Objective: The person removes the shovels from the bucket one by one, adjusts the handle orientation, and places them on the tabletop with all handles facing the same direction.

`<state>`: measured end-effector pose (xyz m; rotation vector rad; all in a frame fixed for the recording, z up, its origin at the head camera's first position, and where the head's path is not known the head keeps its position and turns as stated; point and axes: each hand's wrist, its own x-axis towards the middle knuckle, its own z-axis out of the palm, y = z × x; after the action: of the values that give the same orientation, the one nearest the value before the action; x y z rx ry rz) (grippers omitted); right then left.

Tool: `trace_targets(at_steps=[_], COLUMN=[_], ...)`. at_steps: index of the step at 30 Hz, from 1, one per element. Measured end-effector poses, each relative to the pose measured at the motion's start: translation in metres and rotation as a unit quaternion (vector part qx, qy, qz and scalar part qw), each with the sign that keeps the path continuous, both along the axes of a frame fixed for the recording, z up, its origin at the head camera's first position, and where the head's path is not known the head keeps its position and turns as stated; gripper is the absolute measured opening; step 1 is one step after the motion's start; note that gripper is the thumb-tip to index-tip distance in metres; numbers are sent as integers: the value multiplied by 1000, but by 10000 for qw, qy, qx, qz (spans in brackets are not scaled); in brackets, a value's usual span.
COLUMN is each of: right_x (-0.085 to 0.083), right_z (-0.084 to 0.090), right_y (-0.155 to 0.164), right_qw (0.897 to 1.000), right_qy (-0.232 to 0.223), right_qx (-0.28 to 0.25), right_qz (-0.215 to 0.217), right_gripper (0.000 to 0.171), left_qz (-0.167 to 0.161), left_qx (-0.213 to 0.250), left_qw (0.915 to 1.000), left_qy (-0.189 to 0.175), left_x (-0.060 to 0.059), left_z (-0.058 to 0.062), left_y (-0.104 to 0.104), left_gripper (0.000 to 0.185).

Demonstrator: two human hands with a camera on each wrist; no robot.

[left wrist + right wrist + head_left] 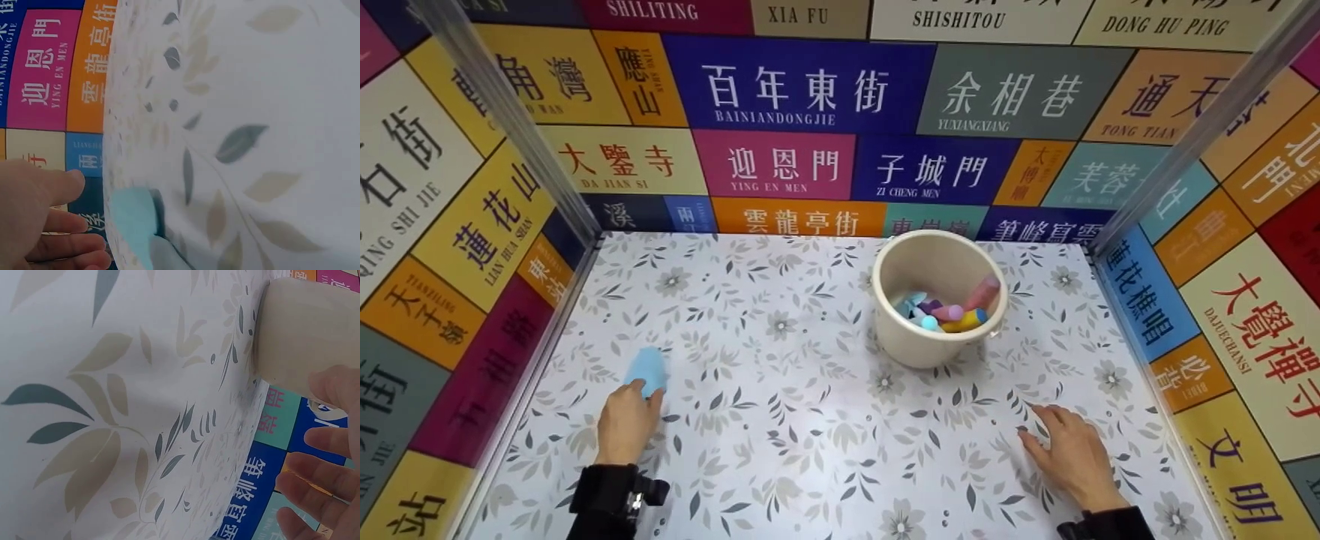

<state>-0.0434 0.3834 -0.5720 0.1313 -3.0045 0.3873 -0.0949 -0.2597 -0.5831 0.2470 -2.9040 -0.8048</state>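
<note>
A light blue, rounded piece lies on the left side of the flower-patterned table; its kind is not clear. My left hand is just behind it, fingertips close to its near end in the head view. The left wrist view has the left fingers spread loosely, with the blue piece beside them and a paler part at its lower end. On the right, my right hand hovers low over the table, fingers relaxed and holding nothing. Nearest to it stands a cream bucket with several colourful pieces inside.
Inside the bucket, a pink stick leans on the wall among purple, yellow and blue pieces. Panels with street-name signs enclose the table at the back and both sides. Clear corner posts rise at the back corners.
</note>
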Motion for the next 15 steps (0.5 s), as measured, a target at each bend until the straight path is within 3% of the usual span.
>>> trace_targets(at_steps=[3,7,12,15], right_x=[0,0,-1,-1], right_z=[1,0,0,2], right_y=[-1,-3,-8,-11], right_qw=[10000,9988,9960,9952], right_qy=[56,456,837,908], right_qx=[-43,-66,-77,-78], right_qz=[17,145,299,346], right_gripper=[45,43,43,43], left_qz=[-202,-598,-1130,-1443], left_qx=[134,109,-231,-379], left_qw=[9991,9928,9744,9622], left_qy=[357,1032,1929,2280], left_x=[0,2,6,8], left_z=[8,13,13,13], left_y=[16,39,65,77], left_gripper=[45,42,41,42])
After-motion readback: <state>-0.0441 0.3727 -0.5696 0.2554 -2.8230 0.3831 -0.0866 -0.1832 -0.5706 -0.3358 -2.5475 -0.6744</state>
